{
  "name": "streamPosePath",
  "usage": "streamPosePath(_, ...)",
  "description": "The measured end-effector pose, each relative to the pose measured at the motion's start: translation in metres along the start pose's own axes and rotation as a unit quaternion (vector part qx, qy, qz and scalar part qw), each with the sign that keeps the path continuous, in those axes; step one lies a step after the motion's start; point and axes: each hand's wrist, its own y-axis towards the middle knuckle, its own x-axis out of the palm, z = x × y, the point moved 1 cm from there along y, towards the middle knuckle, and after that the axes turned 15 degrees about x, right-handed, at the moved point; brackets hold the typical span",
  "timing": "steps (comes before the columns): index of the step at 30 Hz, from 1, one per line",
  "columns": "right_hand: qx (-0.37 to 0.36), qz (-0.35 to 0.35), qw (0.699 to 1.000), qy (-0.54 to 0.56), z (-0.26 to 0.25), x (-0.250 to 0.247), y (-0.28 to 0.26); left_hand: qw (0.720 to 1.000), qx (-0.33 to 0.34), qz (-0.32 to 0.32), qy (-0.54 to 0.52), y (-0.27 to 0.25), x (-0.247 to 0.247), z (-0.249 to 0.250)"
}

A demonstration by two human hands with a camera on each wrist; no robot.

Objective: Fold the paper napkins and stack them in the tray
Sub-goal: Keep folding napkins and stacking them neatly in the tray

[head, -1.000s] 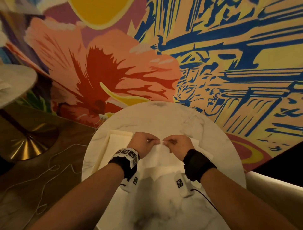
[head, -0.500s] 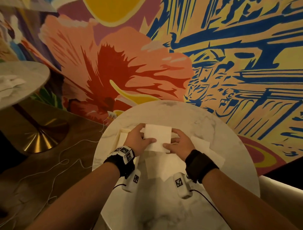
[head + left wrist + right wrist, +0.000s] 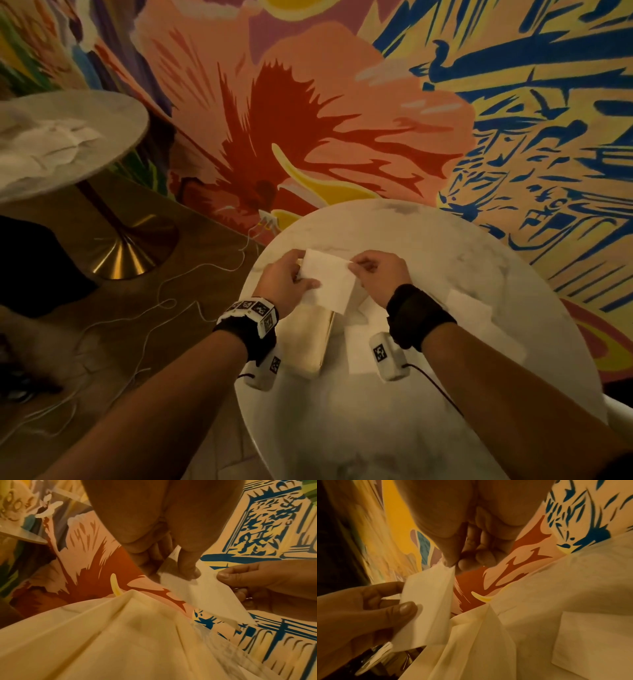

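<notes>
napkin in hand: white folded paper napkin (image 3: 329,281), held in the air over the round white marble table (image 3: 428,246), at about 12 o'clock from the wrists.
left hand: left hand (image 3: 286,284) clamps the napkin's left edge, thumb on top and fingers under — the left wrist view shows the thumb (image 3: 188,566) pressed on the sheet.
right hand: right hand (image 3: 380,274) pinches the napkin's top right corner between thumb and forefinger; the right wrist view shows the pinch drawn tight at the corner (image 3: 449,564).
tray: pale cream rectangular tray (image 3: 308,339), on the table just below the held napkin, at about 6 o'clock from it; contents hard to tell in this light.
other napkins: loose white paper napkins (image 3: 469,305) lie flat on the table at about 3 o'clock from the hands.
handling: very light, soft and limp — sags where unsupported, creases easily, likely tears if tugged. No slip risk to speak of, but a draught or quick move could flip it open.
where to hold: best taken at corners or along the folded edge with light fingertip pinches, both sides supported so the fold stays shut.
next move, judged: lower it flat into the tray, release thumbs last.
backdrop: bright painted mural wall (image 3: 342,102); second round table (image 3: 68,144) at 10 o'clock.
</notes>
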Motion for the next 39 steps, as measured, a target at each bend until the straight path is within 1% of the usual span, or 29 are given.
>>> streamPosePath(2, 0.005, 0.018, 1.0, -0.019, -0.007, 0.009, 0.01, 0.999, -0.013, 0.009, 0.04, 0.0, -0.009, -0.017)
streamPosePath(5, 0.033, 0.021, 0.998, -0.053, -0.009, 0.025, 0.024, 0.995, -0.05, -0.026, 0.085, -0.004, -0.016, -0.043)
streamPosePath(8, 0.057, 0.006, 0.993, -0.1, -0.005, 0.04, 0.031, 0.992, -0.072, -0.058, 0.089, -0.009, -0.018, -0.059)
streamPosePath(13, 0.078, -0.005, 0.986, -0.144, 0.003, 0.055, 0.032, 0.991, -0.082, -0.062, 0.08, -0.009, -0.017, -0.066)
streamPosePath(20, 0.053, -0.015, 0.979, -0.197, 0.007, 0.063, 0.032, 0.992, -0.088, -0.061, 0.071, -0.01, -0.017, -0.068)
streamPosePath(27, -0.007, 0.016, 0.975, -0.22, 0.007, 0.06, 0.029, 0.99, -0.091, -0.065, 0.083, -0.01, -0.018, -0.065)
streamPosePath(29, -0.013, 0.024, 0.98, -0.199, 0.011, 0.061, 0.023, 0.99, -0.083, -0.062, 0.099, -0.01, -0.017, -0.062)
streamPosePath(30, -0.007, 0.03, 0.985, -0.169, 0.014, 0.06, 0.019, 0.989, -0.074, -0.057, 0.114, -0.01, -0.017, -0.06)
streamPosePath(32, 0.037, 0.04, 0.997, -0.063, 0.021, 0.052, 0.012, 0.989, -0.058, -0.036, 0.134, -0.007, -0.013, -0.051)
streamPosePath(34, 0.102, 0.037, 0.993, 0.048, 0.033, 0.039, 0.006, 0.991, -0.036, -0.017, 0.128, -0.002, -0.004, -0.037)
streamPosePath(35, 0.125, 0.037, 0.988, 0.079, 0.039, 0.031, 0.004, 0.993, -0.021, -0.016, 0.116, 0.001, 0.003, -0.028)
streamPosePath(37, 0.158, 0.038, 0.982, 0.099, 0.058, 0.014, 0.001, 0.995, 0.013, -0.031, 0.091, 0.004, 0.021, -0.009)
streamPosePath(39, 0.193, 0.046, 0.977, 0.084, 0.082, -0.005, -0.003, 0.995, 0.044, -0.056, 0.073, 0.006, 0.042, 0.01)
